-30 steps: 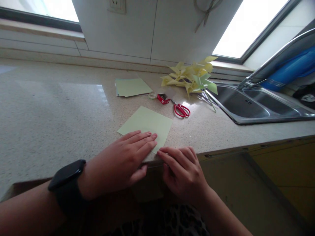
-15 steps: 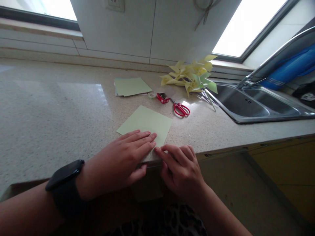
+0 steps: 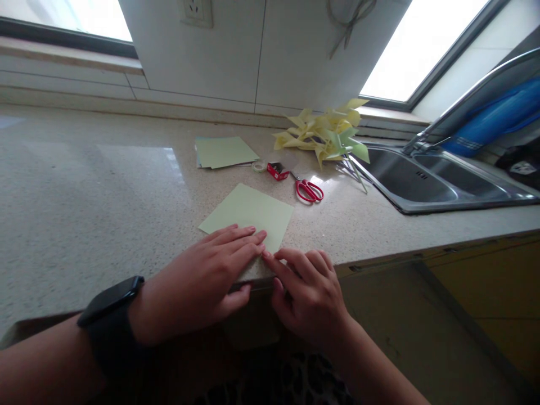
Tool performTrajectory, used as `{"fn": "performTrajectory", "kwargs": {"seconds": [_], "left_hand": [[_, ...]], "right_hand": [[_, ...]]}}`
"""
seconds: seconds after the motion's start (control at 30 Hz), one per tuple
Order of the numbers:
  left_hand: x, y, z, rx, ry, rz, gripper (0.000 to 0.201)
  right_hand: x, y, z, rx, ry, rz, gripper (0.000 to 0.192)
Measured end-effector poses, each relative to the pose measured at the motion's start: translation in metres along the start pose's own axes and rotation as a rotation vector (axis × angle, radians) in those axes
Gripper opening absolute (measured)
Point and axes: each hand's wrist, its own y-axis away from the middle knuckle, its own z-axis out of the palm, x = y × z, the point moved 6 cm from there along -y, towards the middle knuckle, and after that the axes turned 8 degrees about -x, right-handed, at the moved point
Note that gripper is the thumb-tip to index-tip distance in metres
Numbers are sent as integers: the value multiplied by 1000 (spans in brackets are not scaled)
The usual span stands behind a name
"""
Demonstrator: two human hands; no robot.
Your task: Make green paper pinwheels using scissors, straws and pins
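"Hands, quick?"
"Left hand (image 3: 206, 275) lies flat, fingers together, on the green sheet (image 3: 255, 209), near the front edge of the counter (image 3: 139, 225). Right hand (image 3: 310, 289) is curled at the sheet's near corner; I can't tell if it pinches."
"Further out?"
"On my feed: red scissors (image 3: 302, 184), small red box (image 3: 278, 174), tape roll (image 3: 258, 170), paper stack (image 3: 228, 152), then pinwheels (image 3: 323, 147)."

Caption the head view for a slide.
Left hand on a pale green sheet, right hand at its near edge, red-handled scissors beyond.
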Motion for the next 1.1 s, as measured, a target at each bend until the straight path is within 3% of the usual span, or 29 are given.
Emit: {"fn": "performTrajectory", "kwargs": {"seconds": [0.33,0.53,0.83,1.1], "left_hand": [[0,2,-2,57,46,15,76],[1,0,-3,65,58,24,76],[0,2,-1,56,44,11,77],[0,2,1,52,1,13,77]], "right_hand": [[-1,-1,1,-12,29,58,46],[-1,-3,2,-27,61,62,51],[-2,4,-3,63,-31,12,38],[-2,-1,-1,29,13,18,44]]}}
